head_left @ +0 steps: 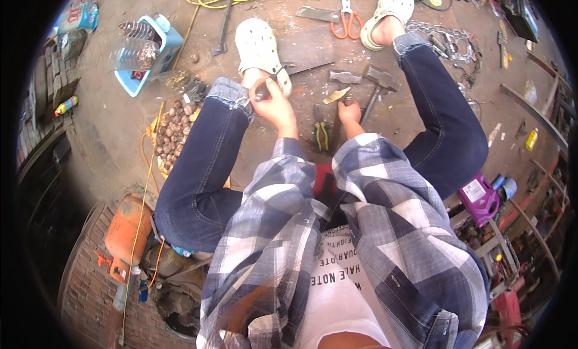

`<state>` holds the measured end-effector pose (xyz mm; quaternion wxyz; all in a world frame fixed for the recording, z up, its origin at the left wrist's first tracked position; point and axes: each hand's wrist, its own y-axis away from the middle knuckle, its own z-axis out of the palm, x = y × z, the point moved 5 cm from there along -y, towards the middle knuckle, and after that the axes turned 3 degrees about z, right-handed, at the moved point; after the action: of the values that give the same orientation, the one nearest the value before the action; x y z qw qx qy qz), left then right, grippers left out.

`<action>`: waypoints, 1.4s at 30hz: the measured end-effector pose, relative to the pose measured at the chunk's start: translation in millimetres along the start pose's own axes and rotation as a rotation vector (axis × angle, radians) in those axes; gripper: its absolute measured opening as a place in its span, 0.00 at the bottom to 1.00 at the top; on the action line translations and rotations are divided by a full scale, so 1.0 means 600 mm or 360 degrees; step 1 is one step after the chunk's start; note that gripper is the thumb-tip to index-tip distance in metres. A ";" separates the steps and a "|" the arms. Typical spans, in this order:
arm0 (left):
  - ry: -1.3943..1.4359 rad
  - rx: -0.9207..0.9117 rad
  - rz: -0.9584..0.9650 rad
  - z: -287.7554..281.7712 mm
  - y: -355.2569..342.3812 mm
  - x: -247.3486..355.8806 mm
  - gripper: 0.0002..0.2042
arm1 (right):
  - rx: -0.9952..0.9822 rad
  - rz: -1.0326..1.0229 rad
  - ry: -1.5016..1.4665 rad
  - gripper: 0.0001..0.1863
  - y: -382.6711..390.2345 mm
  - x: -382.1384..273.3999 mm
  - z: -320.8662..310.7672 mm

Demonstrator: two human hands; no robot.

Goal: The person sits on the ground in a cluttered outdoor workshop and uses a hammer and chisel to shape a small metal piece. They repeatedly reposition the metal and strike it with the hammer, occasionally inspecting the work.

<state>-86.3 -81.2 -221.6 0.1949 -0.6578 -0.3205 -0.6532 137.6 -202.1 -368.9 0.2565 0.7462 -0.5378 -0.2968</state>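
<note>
My left hand (277, 109) is closed around a dark, round-ended object (262, 92), close to the left clog (256, 45); its exact kind is unclear. To its right, my right hand (350, 115) grips a dark, bar-like handle (338, 131) that points down toward me. Just beyond that hand lie a grey hammer head (344, 77) and a yellowish sliver (336, 95). Another hammer (382, 78) rests to the right, its handle slanting toward my right hand. Pliers with yellow-and-dark grips (321, 132) lie between my forearms. A dark flat metal sheet (308, 52) is beside the left clog.
Brown round nuts (174, 129) are heaped by my left leg. Beyond stands a blue basket (171, 42) with plastic bottles. Orange-handled scissors (345, 27) lie between the clogs, chains (457, 42) at far right. An orange gas cylinder (127, 225) and a purple jug (480, 198) flank me.
</note>
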 end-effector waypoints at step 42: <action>-0.0800 -0.0093 0.0729 0.021 0.006 0.047 0.10 | 0.0743 -0.0153 -0.0147 0.25 0.060 -0.120 -0.040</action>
<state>-75.9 -70.6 -193.8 0.2325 -0.8584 -0.1835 -0.4188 113.6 -142.2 -315.0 0.0379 0.7957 -0.5668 -0.2100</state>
